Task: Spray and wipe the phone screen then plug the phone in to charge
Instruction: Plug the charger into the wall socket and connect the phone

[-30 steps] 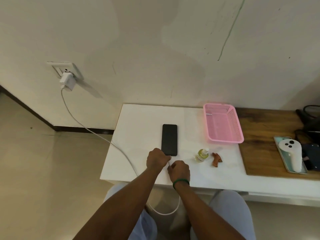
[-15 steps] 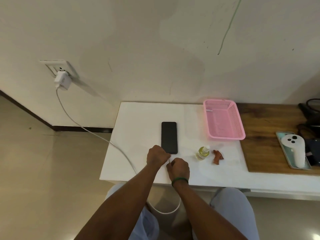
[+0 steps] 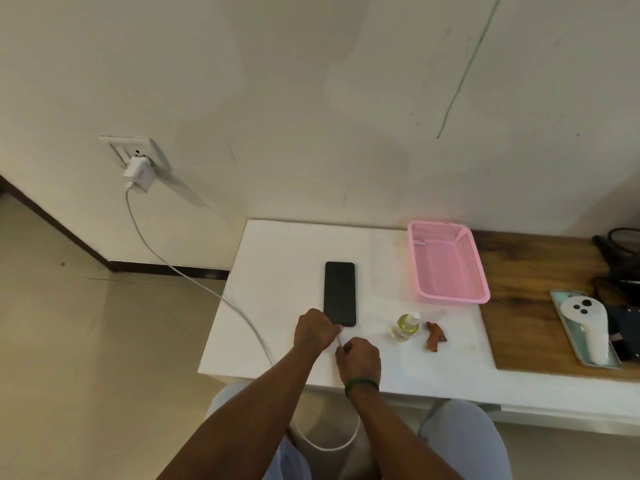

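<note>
Phone point(image 3: 340, 293) flat on table point(image 3: 277, 268), 12 o'clock of both hands | left hand point(image 3: 313, 332) pinches cable point(image 3: 339, 342) tip at phone's 6 o'clock edge | right hand point(image 3: 358, 358) clasps cable behind | advice: square plug to port, push straight, steady phone

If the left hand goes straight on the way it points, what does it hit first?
The phone: the left hand, pinching the cable end, points at its near short edge. Gap looks tiny; depth unclear.
</note>
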